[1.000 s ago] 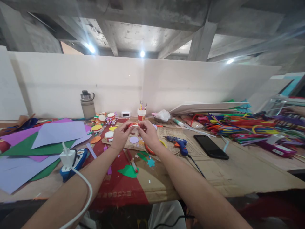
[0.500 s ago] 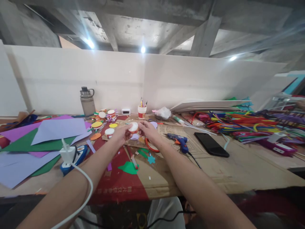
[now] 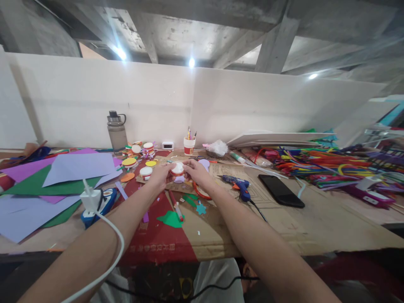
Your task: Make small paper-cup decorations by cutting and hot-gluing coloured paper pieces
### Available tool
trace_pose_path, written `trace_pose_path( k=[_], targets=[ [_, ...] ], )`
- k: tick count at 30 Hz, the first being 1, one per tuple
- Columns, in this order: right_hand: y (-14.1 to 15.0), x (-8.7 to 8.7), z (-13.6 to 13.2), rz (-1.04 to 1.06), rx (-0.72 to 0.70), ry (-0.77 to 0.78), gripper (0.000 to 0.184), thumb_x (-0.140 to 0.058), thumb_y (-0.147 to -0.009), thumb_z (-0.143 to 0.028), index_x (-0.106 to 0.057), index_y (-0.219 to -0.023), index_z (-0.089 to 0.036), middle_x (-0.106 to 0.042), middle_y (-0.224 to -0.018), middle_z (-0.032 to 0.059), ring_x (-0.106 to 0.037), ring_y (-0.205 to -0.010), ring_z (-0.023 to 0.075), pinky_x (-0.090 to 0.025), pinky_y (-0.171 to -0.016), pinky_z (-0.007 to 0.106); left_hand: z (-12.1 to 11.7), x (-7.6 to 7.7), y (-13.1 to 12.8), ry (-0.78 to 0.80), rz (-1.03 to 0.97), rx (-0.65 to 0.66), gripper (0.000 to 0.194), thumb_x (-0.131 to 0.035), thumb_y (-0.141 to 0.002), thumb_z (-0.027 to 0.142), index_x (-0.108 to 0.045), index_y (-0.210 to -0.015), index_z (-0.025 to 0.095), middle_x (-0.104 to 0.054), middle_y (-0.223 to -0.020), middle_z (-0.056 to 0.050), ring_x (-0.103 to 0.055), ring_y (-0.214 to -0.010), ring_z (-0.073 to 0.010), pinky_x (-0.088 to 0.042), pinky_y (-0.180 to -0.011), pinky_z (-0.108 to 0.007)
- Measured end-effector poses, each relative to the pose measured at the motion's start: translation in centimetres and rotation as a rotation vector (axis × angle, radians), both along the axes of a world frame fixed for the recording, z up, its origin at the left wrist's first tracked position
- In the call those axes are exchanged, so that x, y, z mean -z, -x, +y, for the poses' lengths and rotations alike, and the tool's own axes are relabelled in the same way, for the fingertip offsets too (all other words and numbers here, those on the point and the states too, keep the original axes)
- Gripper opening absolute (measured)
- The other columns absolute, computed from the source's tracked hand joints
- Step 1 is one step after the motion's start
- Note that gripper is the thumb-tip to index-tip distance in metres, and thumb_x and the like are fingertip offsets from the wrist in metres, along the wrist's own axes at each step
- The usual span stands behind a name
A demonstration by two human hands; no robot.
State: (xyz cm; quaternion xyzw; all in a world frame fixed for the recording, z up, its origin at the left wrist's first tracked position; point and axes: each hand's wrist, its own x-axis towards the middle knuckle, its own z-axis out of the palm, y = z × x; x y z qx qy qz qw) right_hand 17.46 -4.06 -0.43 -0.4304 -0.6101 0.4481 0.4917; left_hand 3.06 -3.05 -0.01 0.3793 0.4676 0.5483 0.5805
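Between my two hands is a small round paper drum (image 3: 177, 168) with a white top and a red-and-white side. My left hand (image 3: 161, 176) is closed on its left edge, and my right hand (image 3: 196, 171) grips the right edge. Just below the drum lies a pale purple paper disc (image 3: 179, 179). Another white-topped drum (image 3: 145, 173) stands to the left of my left hand, near a yellow-topped drum (image 3: 128, 163) and a yellow disc (image 3: 151, 163). Below my hands are a red-capped marker (image 3: 177, 208), a green paper scrap (image 3: 172, 219) and a blue paper flower (image 3: 200, 208).
A blue glue gun (image 3: 242, 188) and a black phone (image 3: 280, 190) lie to the right. Coloured pipe cleaners (image 3: 315, 162) are heaped beyond them. Paper sheets (image 3: 78, 168) and a power strip (image 3: 107, 200) are at left. A bottle (image 3: 117, 132) and a pen cup (image 3: 189, 145) stand behind.
The view has shifted slightly. Both hands stay at the drum, whose white top now looks a little more tilted; otherwise the things on the table lie as before.
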Motion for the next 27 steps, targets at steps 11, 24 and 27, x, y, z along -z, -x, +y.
trace_pose_path(
  k=[11,24,27],
  targets=[
    [-0.2,0.3,0.5,0.006,0.052,-0.136,0.018,-0.055,-0.078,-0.024,-0.056,-0.095,-0.018,-0.055,-0.069,-0.004,-0.05,-0.055,0.0075,-0.043,-0.049,0.02,0.2,0.5,0.3,-0.442,0.231,0.036,0.03,-0.073,-0.066,0.039,-0.062,-0.083,0.016,-0.066,-0.074,-0.003,-0.06,-0.061,-0.0141,-0.049,-0.048,-0.023],
    [-0.5,0.5,0.6,-0.079,0.118,-0.319,0.013,-0.055,-0.074,-0.03,-0.057,-0.081,-0.018,-0.055,-0.066,-0.003,-0.052,-0.061,0.0112,-0.044,-0.055,0.024,-1.2,-0.2,0.4,-0.783,0.584,-0.108,0.018,-0.069,-0.072,0.036,-0.068,-0.084,0.023,-0.065,-0.087,-0.003,-0.057,-0.081,-0.0177,-0.045,-0.07,-0.025],
    [-0.6,0.8,0.9,-0.113,0.132,-0.338,0.011,-0.054,-0.074,-0.028,-0.057,-0.08,-0.019,-0.054,-0.063,-0.0031,-0.05,-0.059,0.0115,-0.042,-0.055,0.024,-1.1,-0.2,0.5,-0.793,0.623,-0.087,0.017,-0.068,-0.072,0.036,-0.068,-0.083,0.023,-0.065,-0.085,-0.003,-0.056,-0.076,-0.0168,-0.043,-0.068,-0.025]
  ],
)
